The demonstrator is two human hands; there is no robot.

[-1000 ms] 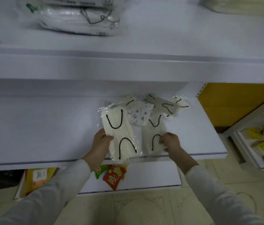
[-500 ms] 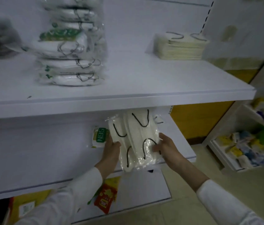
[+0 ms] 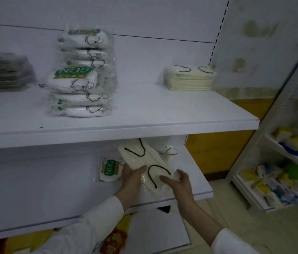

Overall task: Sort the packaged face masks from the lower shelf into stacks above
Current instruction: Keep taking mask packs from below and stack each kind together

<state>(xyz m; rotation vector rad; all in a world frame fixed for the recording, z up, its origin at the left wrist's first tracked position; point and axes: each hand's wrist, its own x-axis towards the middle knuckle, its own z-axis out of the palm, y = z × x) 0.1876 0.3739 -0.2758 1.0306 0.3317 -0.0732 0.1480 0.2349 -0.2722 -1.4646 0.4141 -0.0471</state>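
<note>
Now the left hand (image 3: 131,177) and right hand (image 3: 180,182) grip the cream masks (image 3: 145,160) between them, over the lower shelf's (image 3: 53,189) front right corner; the upper shelf (image 3: 144,110) carries a similar stack (image 3: 190,78).

Cream mask packs (image 3: 145,166), apart on the lower shelf (image 3: 53,189) before; now bundled, tilted between left hand (image 3: 131,177) and right hand (image 3: 179,182).

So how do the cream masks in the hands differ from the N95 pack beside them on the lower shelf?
The cream masks are flat and plain with black ear loops; the N95 pack is white with a green label. The cream masks are held tilted by the left hand and right hand; the N95 pack lies on the lower shelf. Both are in clear wrap.
</note>
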